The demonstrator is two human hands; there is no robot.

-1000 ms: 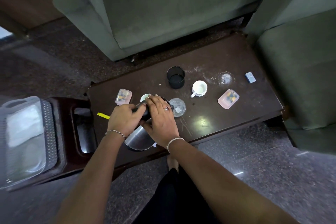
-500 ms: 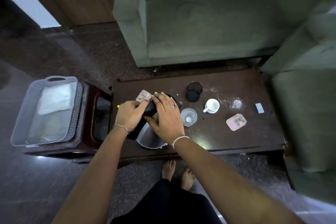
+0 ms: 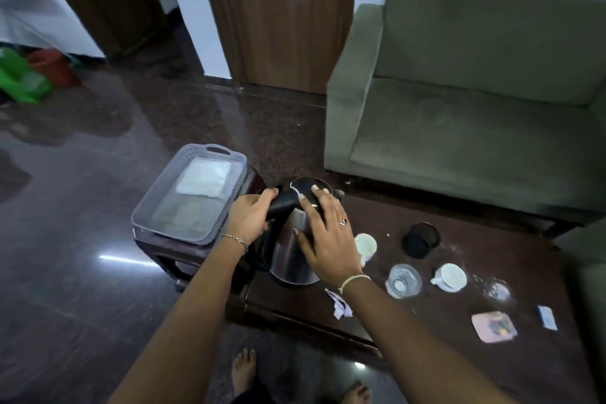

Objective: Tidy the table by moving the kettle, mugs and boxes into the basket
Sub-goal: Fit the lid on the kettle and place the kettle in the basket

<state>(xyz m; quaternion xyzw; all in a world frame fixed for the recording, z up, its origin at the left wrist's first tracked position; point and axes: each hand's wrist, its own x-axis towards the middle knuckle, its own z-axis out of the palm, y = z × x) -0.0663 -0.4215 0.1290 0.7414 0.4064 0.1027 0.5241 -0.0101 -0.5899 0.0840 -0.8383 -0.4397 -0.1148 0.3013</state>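
Note:
A steel kettle (image 3: 290, 252) with a black lid and handle is held above the left end of the dark table (image 3: 459, 354). My left hand (image 3: 251, 220) grips its black handle. My right hand (image 3: 328, 239) presses on its lid and side. The grey plastic basket (image 3: 144, 216) rests on a low stool just left of the kettle, with a white cloth inside. On the table stand a white mug (image 3: 365, 244), a second white mug (image 3: 451, 277), a black cup (image 3: 421, 239), a pink box (image 3: 493, 326) and a small blue box (image 3: 547, 317).
A clear glass lid (image 3: 404, 280) and another glass piece (image 3: 498, 290) lie on the table, with crumpled paper (image 3: 339, 303) near its front edge. A green sofa (image 3: 475, 128) stands behind the table. My bare feet (image 3: 244, 371) are on the polished dark floor.
Both hands have lifted the kettle off the table and carried it left toward the basket. The view has swung left and upward, revealing the door and the basket closer in.

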